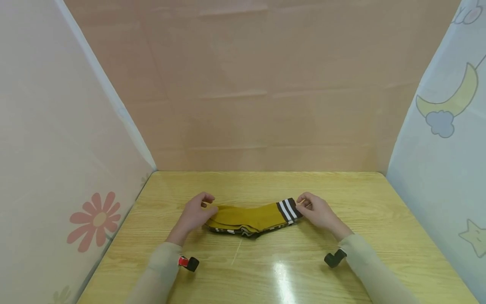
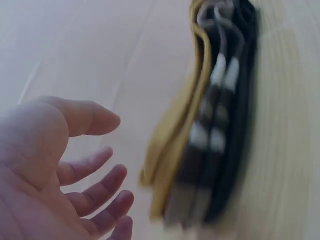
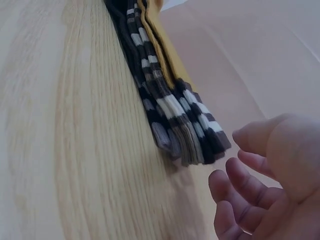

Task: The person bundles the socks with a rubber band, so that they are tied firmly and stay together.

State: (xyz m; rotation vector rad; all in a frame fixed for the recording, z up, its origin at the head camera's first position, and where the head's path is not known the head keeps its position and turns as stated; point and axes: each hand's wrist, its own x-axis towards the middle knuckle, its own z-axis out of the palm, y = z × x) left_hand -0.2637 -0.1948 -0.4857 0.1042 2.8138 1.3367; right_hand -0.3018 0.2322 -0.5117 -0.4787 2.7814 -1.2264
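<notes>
A stack of socks lies on the wooden table. On top is a mustard-yellow sock (image 1: 248,216) with a dark cuff and white stripes (image 1: 287,208). Patterned socks (image 3: 150,67) in dark, white and brown show below it, with black socks at the bottom. My left hand (image 1: 194,212) is by the toe end, thumb and fingers spread apart; the left wrist view shows a gap between it and the socks. At the cuff end is my right hand (image 1: 317,210), its fingers loosely bent, the thumb tip close beside the striped cuff, with nothing held.
The wooden table (image 1: 182,185) meets a plain pinkish backdrop (image 1: 247,105) along its back edge. Side curtains stand left and right, one with a red flower (image 1: 99,218), the other with a yellow moon (image 1: 455,99). A bright glare spot lies on the near tabletop.
</notes>
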